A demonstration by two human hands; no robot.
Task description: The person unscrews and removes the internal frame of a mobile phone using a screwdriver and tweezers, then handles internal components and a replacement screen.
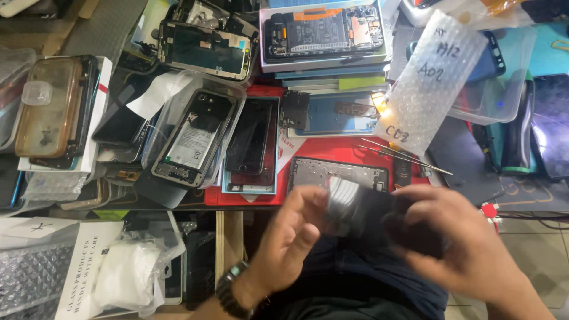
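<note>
panel: dark phone screen [367,213], blurred, held above the lap at desk [332,148] edge
axis: 9-to-3 o'clock
left hand [296,231]: fingers curled on 9 o'clock end
right hand [456,237]: fingers clamp 3 o'clock end
nearer: equal, both gripping

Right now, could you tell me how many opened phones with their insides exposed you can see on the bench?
2: one opened phone in a clear tray left of centre, another opened phone on the stacked boxes at top. Others may be hidden in the clutter.

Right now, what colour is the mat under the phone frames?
Red, in the head view: the mat lies beneath the phone frames.
</note>
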